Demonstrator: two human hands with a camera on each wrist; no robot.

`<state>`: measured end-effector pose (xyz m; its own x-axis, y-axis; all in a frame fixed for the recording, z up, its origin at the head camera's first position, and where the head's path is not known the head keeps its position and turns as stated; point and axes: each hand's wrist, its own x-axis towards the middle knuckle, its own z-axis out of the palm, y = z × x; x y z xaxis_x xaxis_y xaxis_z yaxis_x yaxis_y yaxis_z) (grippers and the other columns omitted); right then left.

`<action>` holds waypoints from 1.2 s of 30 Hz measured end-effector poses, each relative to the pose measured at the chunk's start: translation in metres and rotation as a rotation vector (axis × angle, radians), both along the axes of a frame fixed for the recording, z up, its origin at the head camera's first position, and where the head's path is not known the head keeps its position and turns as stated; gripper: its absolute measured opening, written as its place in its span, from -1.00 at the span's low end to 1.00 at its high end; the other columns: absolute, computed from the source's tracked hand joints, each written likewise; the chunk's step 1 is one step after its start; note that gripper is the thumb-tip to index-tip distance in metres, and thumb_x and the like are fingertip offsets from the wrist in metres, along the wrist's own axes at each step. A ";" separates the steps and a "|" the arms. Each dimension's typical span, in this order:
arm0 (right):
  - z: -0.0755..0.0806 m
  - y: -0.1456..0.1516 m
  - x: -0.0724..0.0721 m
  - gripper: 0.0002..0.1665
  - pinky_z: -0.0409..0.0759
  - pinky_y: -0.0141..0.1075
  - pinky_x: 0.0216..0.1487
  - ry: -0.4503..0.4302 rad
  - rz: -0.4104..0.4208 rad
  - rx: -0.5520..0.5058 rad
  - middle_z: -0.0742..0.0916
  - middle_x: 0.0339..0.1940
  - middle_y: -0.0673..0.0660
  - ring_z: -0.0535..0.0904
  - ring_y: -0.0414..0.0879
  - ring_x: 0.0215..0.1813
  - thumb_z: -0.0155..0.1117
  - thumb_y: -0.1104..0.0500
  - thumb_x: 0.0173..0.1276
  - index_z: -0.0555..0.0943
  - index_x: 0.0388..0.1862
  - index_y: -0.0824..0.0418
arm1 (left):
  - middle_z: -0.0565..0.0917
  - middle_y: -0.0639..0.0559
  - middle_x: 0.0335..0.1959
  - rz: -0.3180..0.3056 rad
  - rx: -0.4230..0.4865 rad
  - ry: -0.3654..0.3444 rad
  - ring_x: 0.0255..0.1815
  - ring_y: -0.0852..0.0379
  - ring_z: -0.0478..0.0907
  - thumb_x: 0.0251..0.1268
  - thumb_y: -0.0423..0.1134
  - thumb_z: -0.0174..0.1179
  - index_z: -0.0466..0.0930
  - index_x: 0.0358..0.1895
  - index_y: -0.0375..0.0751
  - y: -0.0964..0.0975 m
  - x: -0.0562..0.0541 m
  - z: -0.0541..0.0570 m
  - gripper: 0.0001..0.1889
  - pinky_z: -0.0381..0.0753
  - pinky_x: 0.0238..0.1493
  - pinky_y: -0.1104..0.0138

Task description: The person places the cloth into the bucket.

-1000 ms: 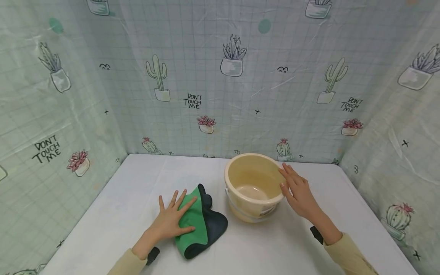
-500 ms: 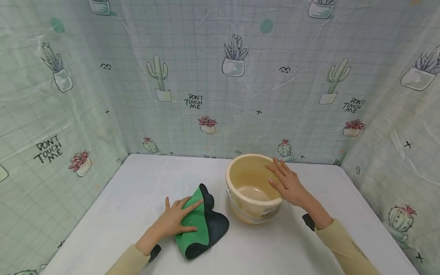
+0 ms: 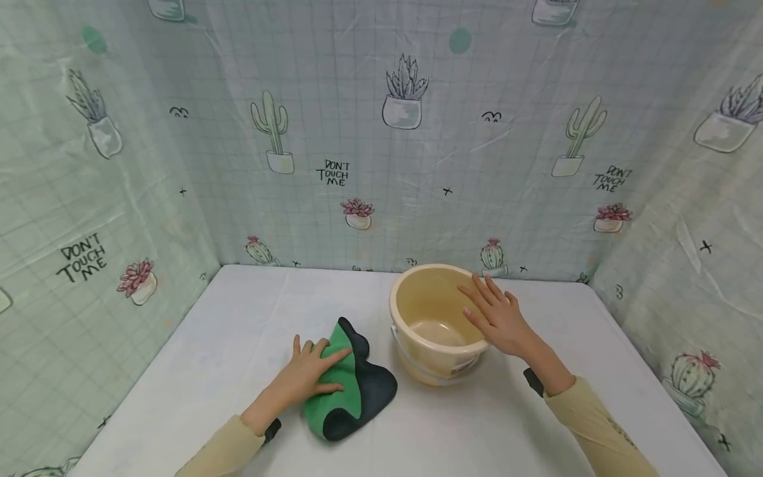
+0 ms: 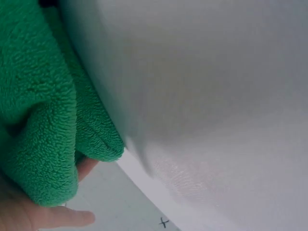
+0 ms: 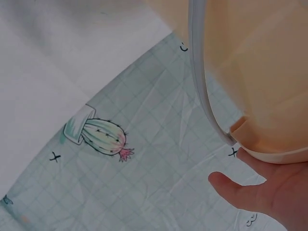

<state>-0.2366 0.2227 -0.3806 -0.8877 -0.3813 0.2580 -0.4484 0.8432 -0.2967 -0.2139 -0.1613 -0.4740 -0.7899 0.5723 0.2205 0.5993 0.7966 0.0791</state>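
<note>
Two sets of spread fingers: left hand (image 3: 301, 374) on green cloth (image 3: 352, 397) (pinching or not, we can't tell), right hand (image 3: 497, 324) at bucket (image 3: 426, 361), which sideways pressure could tip.

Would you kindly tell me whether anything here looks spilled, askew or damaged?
Nothing looks spilled or damaged. Only the green-and-black cloth under the left hand seems untidy, lying rumpled rather than flat; the cream bucket stands upright.
</note>
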 end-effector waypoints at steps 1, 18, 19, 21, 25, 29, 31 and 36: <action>0.000 0.000 0.000 -0.42 -0.06 0.32 0.15 0.001 -0.002 0.006 0.11 0.43 0.25 -0.12 0.19 0.45 -0.19 -0.10 0.40 0.21 0.34 0.07 | 0.41 -0.23 -0.01 -0.007 -0.001 0.004 -0.13 -0.20 0.40 -0.06 0.19 0.18 0.31 0.23 0.13 0.000 -0.001 0.000 -0.31 0.10 0.04 -0.36; -0.004 0.001 -0.002 -0.45 -0.02 0.32 0.13 0.027 -0.012 -0.047 0.16 0.41 0.24 -0.10 0.21 0.44 -0.16 -0.11 0.39 0.25 0.31 0.00 | 0.42 -0.13 -0.20 -0.088 0.037 0.176 -0.26 -0.05 0.33 0.02 0.03 0.17 0.45 -0.06 0.10 0.008 -0.007 0.016 -0.64 0.35 -0.09 0.01; -0.005 0.001 -0.002 -0.45 -0.02 0.33 0.12 0.029 -0.011 -0.051 0.16 0.41 0.24 -0.10 0.22 0.44 -0.16 -0.11 0.39 0.25 0.31 0.01 | 0.41 -0.11 -0.22 -0.088 0.039 0.202 -0.28 -0.03 0.32 0.02 0.03 0.17 0.45 -0.07 0.11 0.008 -0.007 0.019 -0.64 0.35 -0.10 0.02; -0.006 0.000 -0.002 -0.45 -0.02 0.32 0.12 0.031 -0.011 -0.056 0.17 0.41 0.25 -0.09 0.22 0.44 -0.16 -0.10 0.39 0.25 0.31 0.01 | 0.42 -0.11 -0.22 -0.084 0.039 0.240 -0.27 -0.02 0.31 0.02 0.03 0.18 0.46 -0.06 0.13 0.009 -0.005 0.025 -0.64 0.37 -0.10 0.04; -0.006 0.000 0.000 -0.45 -0.02 0.32 0.12 0.028 -0.017 -0.059 0.17 0.41 0.25 -0.09 0.22 0.44 -0.15 -0.10 0.39 0.25 0.31 0.02 | 0.41 -0.08 -0.23 -0.079 0.047 0.261 -0.29 0.02 0.27 0.06 0.02 0.16 0.47 -0.02 0.14 0.006 -0.006 0.034 -0.64 0.36 -0.10 0.11; -0.006 -0.002 0.001 -0.45 -0.03 0.32 0.13 0.022 -0.021 -0.059 0.16 0.41 0.25 -0.10 0.22 0.44 -0.16 -0.10 0.39 0.24 0.32 0.01 | 0.39 -0.07 -0.26 -0.074 0.086 0.287 -0.31 0.04 0.24 0.06 -0.03 0.19 0.47 -0.03 0.11 0.001 -0.006 0.043 -0.65 0.35 -0.14 0.17; -0.006 -0.002 0.001 -0.45 -0.03 0.32 0.13 0.021 -0.020 -0.060 0.16 0.41 0.25 -0.10 0.22 0.44 -0.16 -0.10 0.39 0.24 0.32 0.01 | 0.39 -0.08 -0.28 -0.073 0.112 0.306 -0.33 0.05 0.22 0.03 -0.06 0.21 0.47 -0.05 0.09 -0.002 -0.006 0.049 -0.65 0.34 -0.18 0.18; -0.005 -0.001 0.000 -0.46 -0.02 0.31 0.13 0.030 -0.022 -0.057 0.17 0.41 0.25 -0.09 0.22 0.44 -0.16 -0.09 0.39 0.24 0.31 0.00 | 0.35 -0.06 -0.32 -0.059 0.157 0.325 -0.35 0.09 0.19 -0.02 -0.11 0.25 0.47 -0.04 0.07 -0.009 -0.007 0.068 -0.61 0.31 -0.26 0.24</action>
